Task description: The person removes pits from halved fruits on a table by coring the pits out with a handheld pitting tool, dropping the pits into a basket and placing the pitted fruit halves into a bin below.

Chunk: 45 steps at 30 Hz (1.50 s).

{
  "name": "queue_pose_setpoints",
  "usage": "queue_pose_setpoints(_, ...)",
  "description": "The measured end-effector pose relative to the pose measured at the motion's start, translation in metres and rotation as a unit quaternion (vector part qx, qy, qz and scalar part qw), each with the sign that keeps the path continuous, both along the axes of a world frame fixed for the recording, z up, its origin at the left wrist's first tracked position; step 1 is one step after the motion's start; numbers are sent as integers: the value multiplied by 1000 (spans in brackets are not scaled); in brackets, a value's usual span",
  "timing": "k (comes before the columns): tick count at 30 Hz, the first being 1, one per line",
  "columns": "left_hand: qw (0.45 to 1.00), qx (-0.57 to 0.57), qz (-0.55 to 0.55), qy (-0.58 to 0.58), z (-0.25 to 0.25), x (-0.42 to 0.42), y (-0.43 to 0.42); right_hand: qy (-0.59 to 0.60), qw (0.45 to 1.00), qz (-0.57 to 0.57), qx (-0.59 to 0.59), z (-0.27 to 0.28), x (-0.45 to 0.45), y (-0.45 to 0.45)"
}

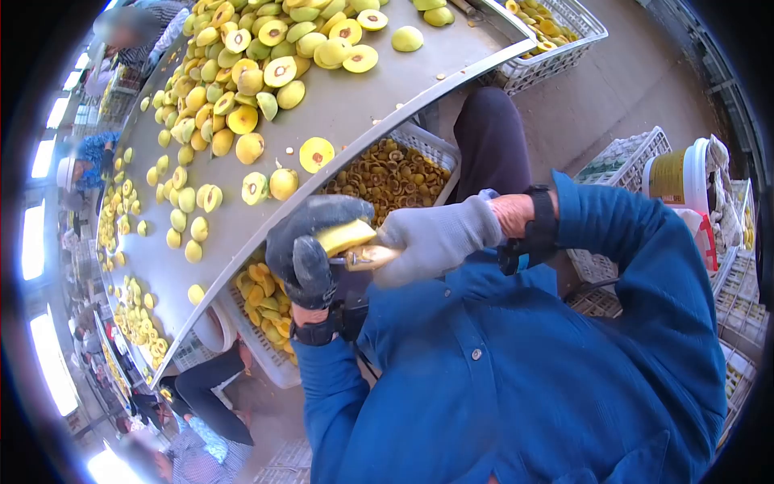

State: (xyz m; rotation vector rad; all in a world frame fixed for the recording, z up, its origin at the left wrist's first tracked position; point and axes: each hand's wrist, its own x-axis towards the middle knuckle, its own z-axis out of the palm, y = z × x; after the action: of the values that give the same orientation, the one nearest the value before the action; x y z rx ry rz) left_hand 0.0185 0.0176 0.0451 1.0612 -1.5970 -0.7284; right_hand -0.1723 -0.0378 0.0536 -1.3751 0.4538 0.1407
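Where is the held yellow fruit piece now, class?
Near the middle of the head view, the yellow fruit piece sits in the dark-gloved left hand, beside the grey-gloved right hand and its tool.

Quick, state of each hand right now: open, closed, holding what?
Left hand: closed, holding a yellow fruit piece.
Right hand: closed, holding a small tool with a light-brown handle.

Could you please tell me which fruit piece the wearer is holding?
The yellow piece gripped by the dark-gloved left hand; other pieces nearby lie on the metal table or in crates.
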Motion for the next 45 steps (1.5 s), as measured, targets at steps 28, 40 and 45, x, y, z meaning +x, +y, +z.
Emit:
queue_pose_setpoints(28,816,28,558,-151,-86,140,62,159,850,-148,-479,-146,-16,-23)
queue_pose_setpoints(40,933,151,146,-291,-127,87,-125,165,879,-183,-407,-137,-31,-11)
queue_pose_setpoints(45,960,189,139,-154,-129,83,-146,92,901,-245,-345,-119,-27,-34)
